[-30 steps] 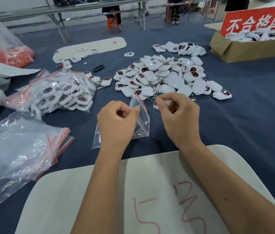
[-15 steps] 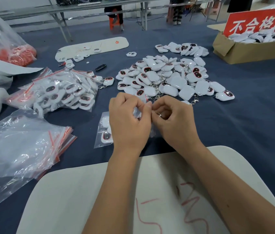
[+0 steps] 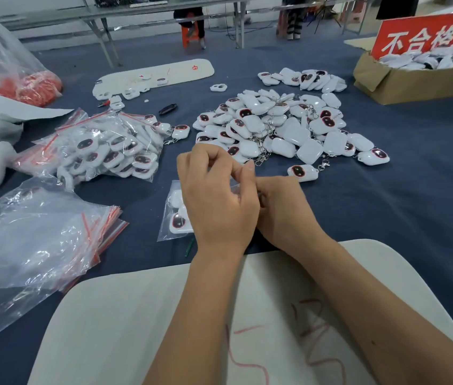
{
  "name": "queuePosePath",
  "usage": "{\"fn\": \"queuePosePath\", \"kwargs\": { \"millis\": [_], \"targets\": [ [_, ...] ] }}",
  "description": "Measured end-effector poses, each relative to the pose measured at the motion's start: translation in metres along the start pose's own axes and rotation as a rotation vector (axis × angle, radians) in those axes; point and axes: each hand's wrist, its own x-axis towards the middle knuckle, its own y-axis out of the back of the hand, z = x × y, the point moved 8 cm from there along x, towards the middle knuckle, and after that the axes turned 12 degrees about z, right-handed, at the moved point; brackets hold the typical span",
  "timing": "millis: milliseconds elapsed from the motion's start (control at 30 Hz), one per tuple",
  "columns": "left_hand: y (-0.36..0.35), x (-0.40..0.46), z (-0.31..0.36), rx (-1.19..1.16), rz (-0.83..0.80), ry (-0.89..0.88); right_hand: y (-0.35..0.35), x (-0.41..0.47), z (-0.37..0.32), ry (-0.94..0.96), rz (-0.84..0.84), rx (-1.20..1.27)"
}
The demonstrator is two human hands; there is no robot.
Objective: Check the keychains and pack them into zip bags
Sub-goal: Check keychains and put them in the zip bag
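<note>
A small clear zip bag [image 3: 174,218] lies on the blue cloth with white keychains inside, one showing a dark red-rimmed face. My left hand [image 3: 215,198] lies over the bag's right part and pinches its top edge between thumb and fingers. My right hand [image 3: 283,209] sits close against it, fingers curled on the same edge, partly hidden behind the left hand. A heap of loose white keychains [image 3: 278,126] lies just beyond my hands. One single keychain [image 3: 302,172] rests right of my fingertips.
A large bag of packed keychains [image 3: 108,151] lies at the left, a stack of empty zip bags [image 3: 39,240] at the near left. A cardboard box [image 3: 414,81] with a red sign stands far right. A white board [image 3: 164,315] covers the near edge.
The bag was held up open, with my right hand bringing a keychain to it. Now it lies flat with the keychains inside, and both hands have come together on its top edge.
</note>
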Motion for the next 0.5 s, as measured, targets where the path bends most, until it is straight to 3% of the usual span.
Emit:
{"fn": "queuePosePath", "kwargs": {
  "millis": [67,167,233,300,367,433,500],
  "targets": [
    [-0.004,-0.002,-0.002,-0.003,-0.019,0.016,-0.009,-0.003,0.003,0.036,-0.145,-0.102],
    [-0.006,-0.005,-0.004,-0.003,-0.016,0.075,-0.012,-0.006,0.002,-0.094,-0.195,0.175],
    [-0.008,-0.009,-0.005,-0.01,-0.009,0.142,0.006,0.0,0.004,-0.153,0.021,0.227],
    [-0.014,-0.016,-0.001,-0.013,-0.065,0.158,0.037,0.003,0.009,-0.125,0.346,0.019],
    [-0.025,-0.024,0.003,-0.022,-0.181,0.132,0.06,0.002,0.013,-0.152,0.521,-0.294],
    [-0.039,-0.032,0.0,-0.034,-0.335,0.14,0.06,0.004,0.028,-0.235,0.416,-0.524],
    [-0.053,-0.042,-0.008,0.012,-0.502,0.153,0.049,0.005,0.041,-0.322,0.215,-0.599]
  ]
}}
